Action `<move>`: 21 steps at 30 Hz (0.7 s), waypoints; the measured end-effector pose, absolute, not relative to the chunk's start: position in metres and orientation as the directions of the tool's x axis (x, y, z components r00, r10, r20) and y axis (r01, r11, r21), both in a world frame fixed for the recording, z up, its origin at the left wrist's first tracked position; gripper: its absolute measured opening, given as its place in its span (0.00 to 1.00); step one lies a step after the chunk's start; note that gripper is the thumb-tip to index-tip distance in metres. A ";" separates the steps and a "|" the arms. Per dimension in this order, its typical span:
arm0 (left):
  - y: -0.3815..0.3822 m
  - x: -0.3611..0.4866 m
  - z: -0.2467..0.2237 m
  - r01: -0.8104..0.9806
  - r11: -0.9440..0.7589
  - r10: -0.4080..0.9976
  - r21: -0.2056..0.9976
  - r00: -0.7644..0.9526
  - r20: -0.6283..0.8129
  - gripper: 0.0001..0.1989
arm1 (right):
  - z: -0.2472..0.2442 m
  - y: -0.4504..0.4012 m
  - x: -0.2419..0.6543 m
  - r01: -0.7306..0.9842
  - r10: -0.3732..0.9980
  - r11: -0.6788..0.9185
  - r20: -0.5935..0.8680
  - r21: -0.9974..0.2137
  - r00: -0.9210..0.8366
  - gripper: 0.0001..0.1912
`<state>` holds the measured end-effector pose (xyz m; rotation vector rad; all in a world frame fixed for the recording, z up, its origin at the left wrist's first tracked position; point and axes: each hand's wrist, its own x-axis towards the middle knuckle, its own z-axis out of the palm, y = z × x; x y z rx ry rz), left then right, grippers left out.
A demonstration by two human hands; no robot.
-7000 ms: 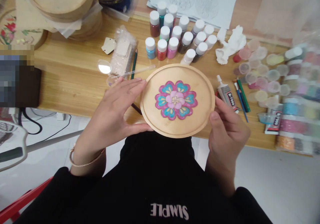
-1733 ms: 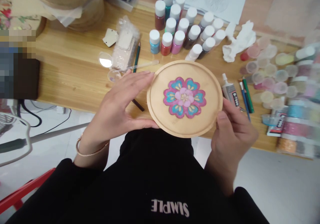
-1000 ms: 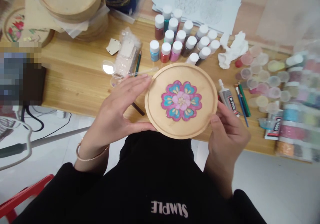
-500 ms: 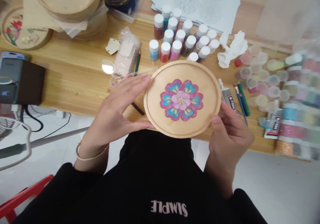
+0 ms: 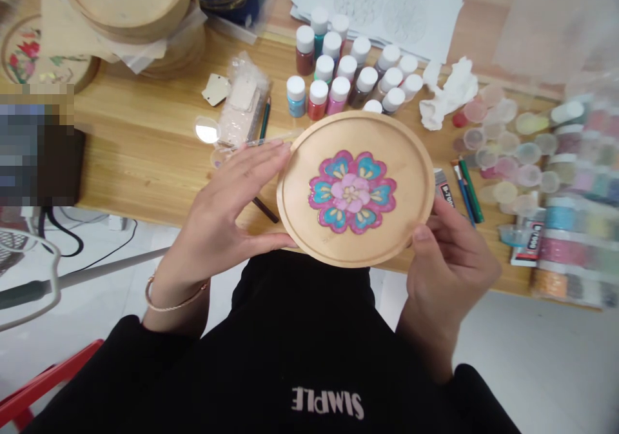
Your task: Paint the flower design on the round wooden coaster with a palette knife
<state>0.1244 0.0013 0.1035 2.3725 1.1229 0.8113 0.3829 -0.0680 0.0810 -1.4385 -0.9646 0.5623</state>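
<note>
As your right hand (image 5: 447, 256) pinches the flowered plate (image 5: 356, 135), your left hand (image 5: 220, 202) clasps it, above the near edge of the tabletop (image 5: 140, 169)!

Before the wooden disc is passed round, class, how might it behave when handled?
The wooden disc is probably stiff: it shows no bend between the left hand and right hand. Its round outline suggests it could roll on edge; laid down, its broad shape should resist tipping.
</note>
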 end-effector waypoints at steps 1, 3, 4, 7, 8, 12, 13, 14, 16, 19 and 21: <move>0.001 0.124 0.103 0.561 -0.605 0.790 0.565 0.511 0.339 0.43 | 0.081 -0.068 0.383 0.218 0.822 0.102 0.206 -0.971 0.531 0.20; 0.002 0.124 0.102 0.554 -0.607 0.789 0.570 0.508 0.347 0.44 | 0.081 -0.068 0.383 0.210 0.826 0.098 0.197 -0.973 0.528 0.20; 0.002 0.124 0.102 0.552 -0.606 0.789 0.573 0.508 0.346 0.44 | 0.081 -0.068 0.383 0.209 0.828 0.096 0.195 -0.973 0.526 0.20; 0.002 0.124 0.101 0.551 -0.605 0.789 0.575 0.510 0.342 0.44 | 0.081 -0.069 0.383 0.214 0.830 0.096 0.197 -0.972 0.522 0.20; 0.002 0.124 0.101 0.550 -0.607 0.788 0.574 0.512 0.342 0.45 | 0.081 -0.070 0.383 0.217 0.830 0.094 0.197 -0.972 0.521 0.20; 0.001 0.124 0.101 0.547 -0.610 0.786 0.573 0.510 0.349 0.45 | 0.082 -0.071 0.384 0.227 0.829 0.077 0.188 -0.971 0.527 0.20; 0.001 0.124 0.101 0.548 -0.608 0.787 0.574 0.508 0.349 0.44 | 0.082 -0.071 0.384 0.226 0.829 0.075 0.187 -0.971 0.528 0.20; 0.001 0.124 0.101 0.549 -0.608 0.788 0.573 0.507 0.349 0.44 | 0.083 -0.071 0.384 0.224 0.828 0.078 0.188 -0.971 0.528 0.20; 0.002 0.124 0.101 0.552 -0.608 0.788 0.571 0.508 0.348 0.44 | 0.083 -0.071 0.384 0.218 0.831 0.084 0.190 -0.972 0.523 0.21; 0.002 0.124 0.100 0.546 -0.624 0.776 0.559 0.516 0.363 0.45 | 0.083 -0.071 0.384 0.211 0.834 0.088 0.188 -0.973 0.518 0.21; 0.002 0.124 0.100 0.544 -0.624 0.776 0.562 0.514 0.364 0.46 | 0.083 -0.070 0.384 0.208 0.833 0.091 0.189 -0.974 0.521 0.21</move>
